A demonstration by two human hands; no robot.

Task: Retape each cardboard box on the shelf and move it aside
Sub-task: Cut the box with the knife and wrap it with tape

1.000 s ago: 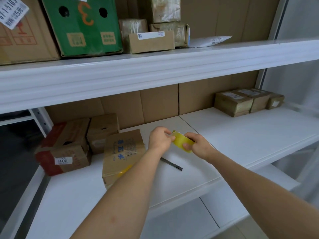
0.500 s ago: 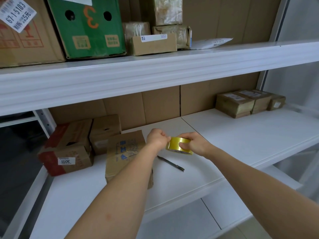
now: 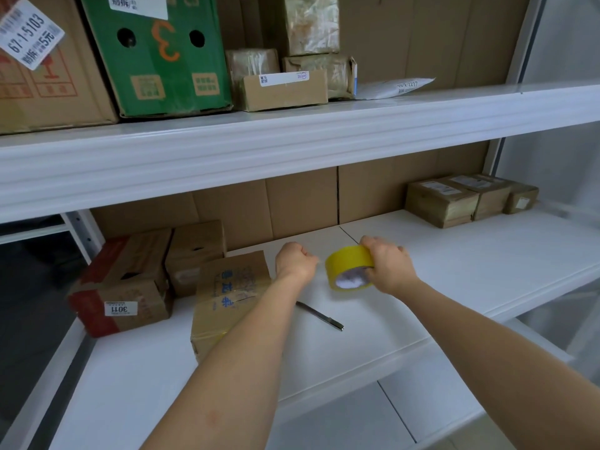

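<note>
My right hand (image 3: 389,267) grips a roll of yellow tape (image 3: 349,267) above the white middle shelf (image 3: 487,264). My left hand (image 3: 293,259) is curled just left of the roll, and its fingertips seem to pinch the tape's free end, though the strip itself is hard to make out. A cardboard box with blue print (image 3: 227,297) stands under my left forearm, with yellow tape on its near edge. Two more cardboard boxes, one with red ends (image 3: 120,287) and a plain one (image 3: 194,254), sit behind it at the left.
A utility knife (image 3: 319,316) lies on the shelf below my hands. Three small taped boxes (image 3: 467,198) stand at the back right. The upper shelf (image 3: 292,138) overhangs and carries a green box (image 3: 156,53) and several parcels. A lower shelf (image 3: 406,414) shows beneath.
The tape roll moved right and turned so its hole faces me. My hands drew a little apart, the left staying near the box.
</note>
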